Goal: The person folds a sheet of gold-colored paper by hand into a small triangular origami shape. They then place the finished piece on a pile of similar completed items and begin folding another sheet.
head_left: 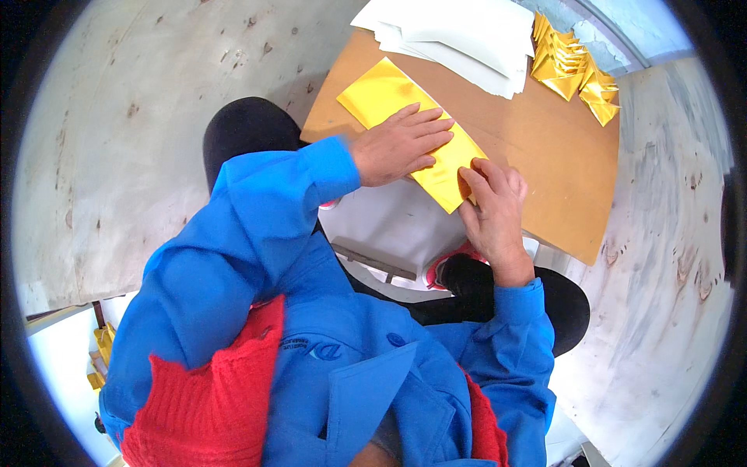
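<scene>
A folded sheet of shiny gold paper [385, 90] lies slantwise along the near edge of a brown board tabletop [560, 192]. Flat on the middle of the sheet rests my left hand [405, 140], palm down with its fingers a little spread. My right hand [493, 198] grips the sheet's right end between thumb and fingers, at the board's edge. Part of the paper's end is hidden behind those fingers. Beyond the sheet, a stack of white sheets [461, 35] lies at the back of the board.
Folded gold paper pieces [560, 64] stand in a nested row at the board's back right corner. Pale wooden surfaces lie to the left [134, 128] and right [659, 192]. My knees are below the near edge. More yellow pieces [104, 350] show at lower left.
</scene>
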Tool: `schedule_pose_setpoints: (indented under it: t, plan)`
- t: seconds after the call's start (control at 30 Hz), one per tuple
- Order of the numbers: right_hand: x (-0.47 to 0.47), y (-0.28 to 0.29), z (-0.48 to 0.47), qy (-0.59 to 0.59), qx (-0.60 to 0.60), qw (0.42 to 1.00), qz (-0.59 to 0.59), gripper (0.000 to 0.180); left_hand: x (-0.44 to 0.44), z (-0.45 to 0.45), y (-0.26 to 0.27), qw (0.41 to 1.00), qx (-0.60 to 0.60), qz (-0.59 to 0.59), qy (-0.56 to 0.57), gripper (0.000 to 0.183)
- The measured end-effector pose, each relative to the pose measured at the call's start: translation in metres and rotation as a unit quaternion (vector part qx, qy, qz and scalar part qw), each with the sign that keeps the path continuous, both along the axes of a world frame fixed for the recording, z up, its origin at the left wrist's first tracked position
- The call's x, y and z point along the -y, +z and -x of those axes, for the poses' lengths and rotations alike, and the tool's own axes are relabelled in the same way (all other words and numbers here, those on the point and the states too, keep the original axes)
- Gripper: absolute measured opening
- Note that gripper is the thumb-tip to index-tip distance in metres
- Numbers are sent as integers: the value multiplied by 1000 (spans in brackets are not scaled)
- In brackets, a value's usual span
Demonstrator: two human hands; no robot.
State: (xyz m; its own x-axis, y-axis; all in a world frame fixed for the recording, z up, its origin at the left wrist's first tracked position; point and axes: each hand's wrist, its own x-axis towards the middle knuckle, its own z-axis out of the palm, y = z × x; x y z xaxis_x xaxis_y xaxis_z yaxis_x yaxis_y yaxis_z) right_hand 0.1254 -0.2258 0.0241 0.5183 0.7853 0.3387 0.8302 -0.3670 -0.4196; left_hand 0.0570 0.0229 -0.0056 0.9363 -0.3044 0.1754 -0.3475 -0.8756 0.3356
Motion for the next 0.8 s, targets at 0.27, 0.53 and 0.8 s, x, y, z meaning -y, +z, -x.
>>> schedule_pose_setpoints:
  t: [0.27,0.53,0.8]
  plan:
    - [-10,-8,-20,-65,-84,992,-73,16,-8,-3,15,969,-87,228,33,49]
    - [-30,-10,-23,-147,-122,978,-78,20,-4,3,20,971,-69,229,23,50]
    - [-29,-15,-21,-136,-79,983,-89,22,-5,4,6,985,-10,171,14,40]
